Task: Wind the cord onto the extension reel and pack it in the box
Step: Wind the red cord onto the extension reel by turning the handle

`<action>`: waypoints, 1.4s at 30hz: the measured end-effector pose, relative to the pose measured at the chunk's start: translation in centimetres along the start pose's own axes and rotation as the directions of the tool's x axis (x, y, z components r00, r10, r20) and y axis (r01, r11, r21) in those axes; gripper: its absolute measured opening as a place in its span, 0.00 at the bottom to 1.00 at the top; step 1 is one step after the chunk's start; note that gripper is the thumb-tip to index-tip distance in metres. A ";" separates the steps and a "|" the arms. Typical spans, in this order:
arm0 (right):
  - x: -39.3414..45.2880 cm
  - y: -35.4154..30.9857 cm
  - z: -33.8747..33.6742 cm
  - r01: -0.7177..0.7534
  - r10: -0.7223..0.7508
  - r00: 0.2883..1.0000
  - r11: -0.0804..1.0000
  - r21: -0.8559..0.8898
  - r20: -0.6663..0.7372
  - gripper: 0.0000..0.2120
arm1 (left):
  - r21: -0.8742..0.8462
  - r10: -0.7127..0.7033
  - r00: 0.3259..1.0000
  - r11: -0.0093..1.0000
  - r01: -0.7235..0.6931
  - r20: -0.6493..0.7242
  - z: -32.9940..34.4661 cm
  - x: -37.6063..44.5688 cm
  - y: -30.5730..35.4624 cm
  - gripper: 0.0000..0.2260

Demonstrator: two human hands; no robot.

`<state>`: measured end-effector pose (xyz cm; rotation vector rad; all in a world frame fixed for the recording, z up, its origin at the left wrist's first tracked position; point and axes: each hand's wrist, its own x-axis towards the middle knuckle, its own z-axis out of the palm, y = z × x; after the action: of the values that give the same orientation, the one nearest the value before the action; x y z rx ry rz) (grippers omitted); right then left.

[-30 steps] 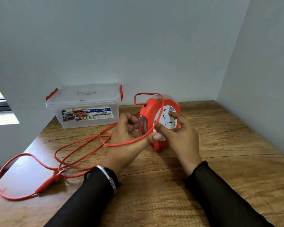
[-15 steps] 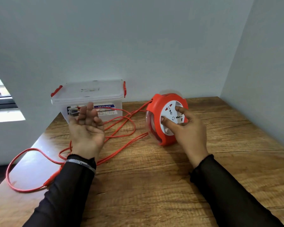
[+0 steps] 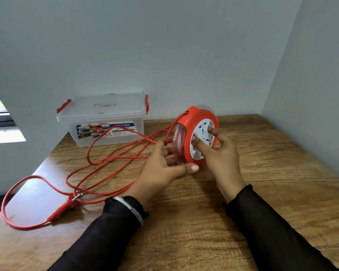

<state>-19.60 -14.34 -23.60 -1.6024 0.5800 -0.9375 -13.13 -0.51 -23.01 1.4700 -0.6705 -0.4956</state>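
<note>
Here, a person's two hands in black sleeves work at a wooden tabletop set into a corner of pale grey walls. A round red plastic extension reel with a white socket face stands on its edge near the middle of the tabletop, toward the far edge. The right hand grips the reel from the front, fingertips pressed into the white face, thumb toward the lower rim. The left hand is spread beside the reel's clear side, thumb under the rim; its fingers are blurred, so whether they pinch the cord cannot be told.

The thin red cord trails from the reel's top and lies in loose, overlapping loops across the left half of the tabletop, running out past the left edge and back. Its red two-pin plug rests near the left edge. A clear plastic storage box with a white lid and red clips sits at the far left corner, lid on (it will need opening before packing).

Most of the cord appears unwound. It looks light, limp and springy, likely to snag where loops cross, so feeding it through lightly closed fingers close to the reel should suit. The reel seems light, rigid and smooth; hold it by the rim.
</note>
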 end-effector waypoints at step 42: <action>1.5 -5.6 -2.5 0.855 -0.267 0.178 -0.434 -0.283 0.947 0.22 | -0.029 0.173 0.978 0.985 -0.171 0.114 -4.6 0.6 1.8 0.15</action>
<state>-21.49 -15.58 -17.70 -3.6297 -0.7359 -0.8333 -9.68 2.57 -21.01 1.3588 -0.8745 -0.4543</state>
